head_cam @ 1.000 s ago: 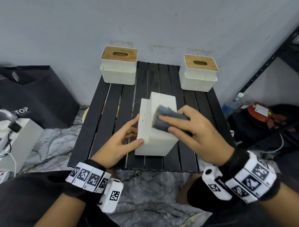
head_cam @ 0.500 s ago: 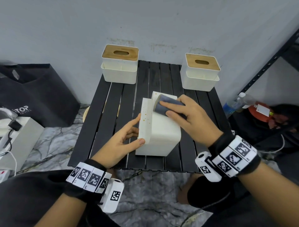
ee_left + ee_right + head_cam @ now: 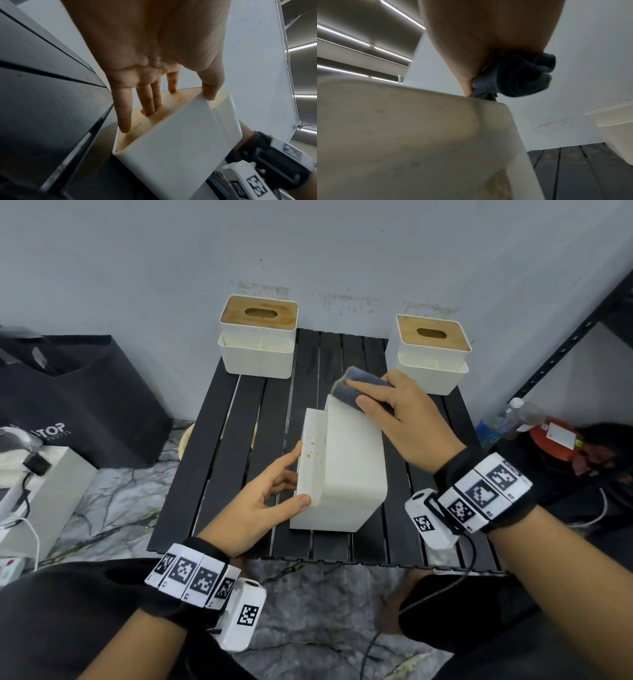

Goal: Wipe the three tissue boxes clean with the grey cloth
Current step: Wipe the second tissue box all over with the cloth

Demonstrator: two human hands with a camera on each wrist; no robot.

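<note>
Nearest the person, the left hand [image 3: 263, 501] braces the box [image 3: 346, 470], which lies on its side on the black slatted table [image 3: 219, 446]. Its thumb rests on the near upper edge, and in the left wrist view the straight fingers [image 3: 125, 108] press flat against the wooden lid, two of them over the slot; the hand is spread, not wrapped round anything. Brown specks dot the white face turned up beside the thumb.

Further along the same box, the right hand [image 3: 407, 419] presses the cloth [image 3: 356, 388] onto the far top edge. The cloth is bunched under the fingers, with the thumb pinching it from the side in the right wrist view, so the cloth sits at the fingertips and overhangs the far end of the box.

At the back of the table, well apart from the hands, stand the left box [image 3: 257, 337] and the right box [image 3: 432, 354], both upright against the wall, lids up.
</note>
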